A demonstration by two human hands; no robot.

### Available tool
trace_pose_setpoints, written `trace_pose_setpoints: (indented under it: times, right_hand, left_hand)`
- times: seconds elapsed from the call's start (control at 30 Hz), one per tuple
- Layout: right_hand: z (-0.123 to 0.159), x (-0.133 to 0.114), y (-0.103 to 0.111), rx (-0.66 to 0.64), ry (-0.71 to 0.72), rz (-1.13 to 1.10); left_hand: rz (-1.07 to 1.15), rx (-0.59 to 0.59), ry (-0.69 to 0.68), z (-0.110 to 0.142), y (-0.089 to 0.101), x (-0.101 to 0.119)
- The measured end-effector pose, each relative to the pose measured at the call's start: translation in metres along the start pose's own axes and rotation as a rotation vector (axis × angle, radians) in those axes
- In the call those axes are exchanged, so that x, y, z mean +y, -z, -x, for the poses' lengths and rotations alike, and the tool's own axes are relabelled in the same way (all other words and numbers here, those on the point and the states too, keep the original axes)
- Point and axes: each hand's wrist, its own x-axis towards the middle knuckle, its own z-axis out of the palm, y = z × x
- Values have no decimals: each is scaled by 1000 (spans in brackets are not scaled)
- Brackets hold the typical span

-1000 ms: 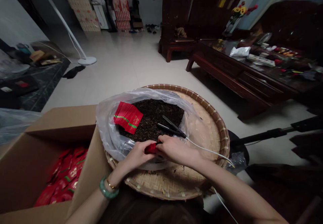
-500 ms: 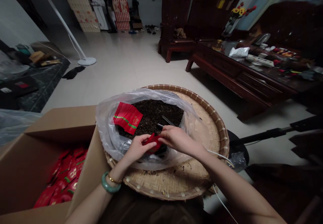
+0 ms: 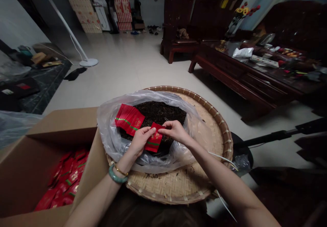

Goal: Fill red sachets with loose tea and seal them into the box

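Pinches red packet (image 3: pixel 154 142) at its upper left with left hand (image 3: pixel 140 140), thumb on front; grips its upper right corner with right hand (image 3: pixel 175 131), thumb and fingertips drawn close. Holds it tilted, green band toward 6 o'clock, over clear plastic bag (image 3: pixel 108 126) of dark loose leaves (image 3: pixel 165 111), on round bamboo tray (image 3: pixel 166 187). From held packet: at 10 o'clock, fanned stack (image 3: pixel 129 119) of similar packets, lying on leaves; at 8 o'clock, cardboard box (image 3: pixel 90 172) containing more packets (image 3: pixel 68 177); just past 3 o'clock, white cable (image 3: pixel 222 157).
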Motion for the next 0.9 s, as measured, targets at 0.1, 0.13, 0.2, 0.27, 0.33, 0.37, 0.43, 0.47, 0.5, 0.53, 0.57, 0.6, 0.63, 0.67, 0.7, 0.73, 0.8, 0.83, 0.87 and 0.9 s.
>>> trace_pose_setpoints:
  times: [0.1,0.13,0.2,0.27,0.33,0.37,0.43,0.47,0.5,0.53,0.57,0.6,0.63,0.67,0.7,0.73,0.8,0.83,0.87,0.9]
  right_hand:
    - [-5,3,3,-24,-22,-64]
    - [-6,4,4,-33,-24,-81]
    - [-8,5,3,-47,-33,-122]
    - [-10,6,2,-47,-44,-168]
    - [-12,7,-1,-28,-45,-196]
    - [-12,7,-2,-18,-39,-195]
    - [-12,7,-3,0,-18,-164]
    - [-12,7,-3,9,-6,-139]
    - [-12,7,-3,18,8,-116]
    - [-12,7,-3,26,19,-97]
    - [-11,7,-3,30,27,-83]
    - [-11,6,-2,26,33,-66]
    - [-11,5,-2,17,37,-45]
    - [-11,3,-2,7,47,-16]
    - [-10,1,-2,2,68,24]
    - [-10,-1,-3,2,101,78]
    - [-11,-5,-6,12,190,229]
    - [-12,-6,-8,18,230,317]
    - [-14,-7,-10,24,255,403]
    - [-15,-6,-13,30,268,476]
  left_hand:
    - [37,50,-36,-5,-1,-3]
    - [52,71,-48,-6,-1,-4]
    - [81,110,-66,-9,0,-8]
    - [104,130,-77,-11,1,-10]
    - [103,131,-87,-14,3,-13]
    - [93,130,-92,-14,3,-13]
    - [62,135,-106,-14,4,-14]
    - [45,127,-106,-12,4,-13]
    - [28,96,-95,-11,4,-12]
    - [8,38,-68,-9,4,-11]
    - [-17,-33,-29,-7,3,-10]
    - [-48,-103,16,-5,2,-9]
    - [-83,-156,56,-3,1,-9]
    - [-117,-182,84,-2,0,-9]
    - [-144,-180,99,-2,0,-9]
    - [-163,-166,103,-1,-1,-10]
    - [-180,-147,99,-2,-2,-12]
    - [-187,-144,96,-2,-2,-13]
    - [-202,-147,92,-3,-2,-14]
    - [-226,-151,88,-3,-2,-14]
